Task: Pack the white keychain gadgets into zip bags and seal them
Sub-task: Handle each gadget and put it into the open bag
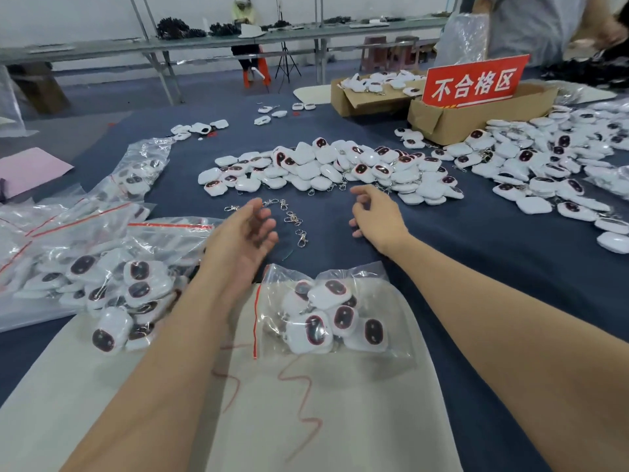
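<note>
Both hands are empty: your left grip hovers palm-up with loose fingers, and your right grip is relaxed, low over the counter. Just behind them, between your forearms, lies a filled zip bag. More packed bags are heaped left of the left grip. Plenty seems left to do, since a pile of loose gadgets lies just ahead of both grips. Whether the near bag's red zip strip is sealed is hard to make out.
</note>
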